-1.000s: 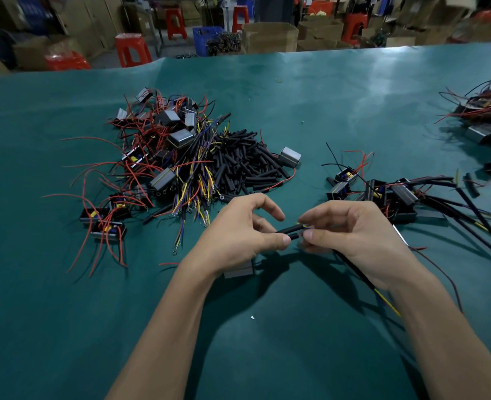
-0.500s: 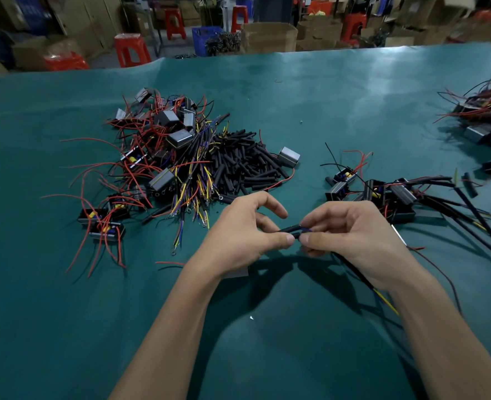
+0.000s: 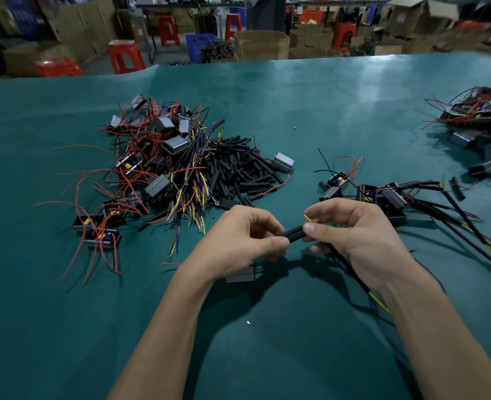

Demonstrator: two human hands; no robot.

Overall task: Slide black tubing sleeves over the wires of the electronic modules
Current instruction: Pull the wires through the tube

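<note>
A short black tube (image 3: pixel 294 234) sits between the two hands, above the green table (image 3: pixel 65 327). The left hand (image 3: pixel 243 243) pinches one end with thumb and fingers (image 3: pixel 281 242) pressed together on it. The right hand (image 3: pixel 357 241) pinches the other end the same way. A thin yellow wire (image 3: pixel 307 219) pokes out just past the right fingertips. A grey module (image 3: pixel 241 276) peeks out under the left hand, mostly hidden. Black wire runs behind the right palm, so its path is hard to see. Beyond the left fingers lies a pile of black tubes (image 3: pixel 238 174) and red-wired modules (image 3: pixel 157 166). Beyond the right fingers lie finished modules (image 3: pixel 391 197).
</note>
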